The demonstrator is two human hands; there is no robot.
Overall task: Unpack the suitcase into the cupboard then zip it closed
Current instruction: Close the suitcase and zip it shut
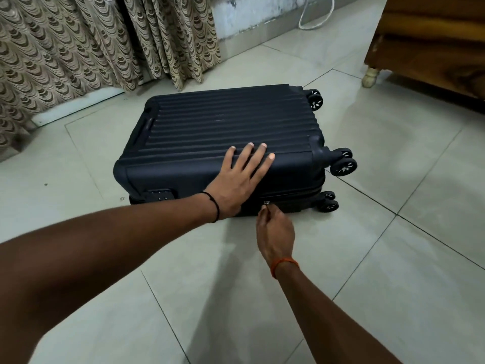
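Note:
A dark navy hard-shell suitcase [210, 127] with a ribbed lid lies flat on the tiled floor, lid down, wheels to the right. My left hand [238, 177] rests flat on the near edge of the lid, fingers spread. My right hand [274, 227] pinches the small silver zip puller [266, 203] on the near side seam, right of the combination lock [159, 194]. The inside of the case is hidden.
Patterned beige curtains [86, 43] hang behind the suitcase at the left. A wooden piece of furniture [430, 40] on a pale foot stands at the back right. A white cord [312, 19] hangs by the far wall. Pale floor tiles [393, 258] surround the case.

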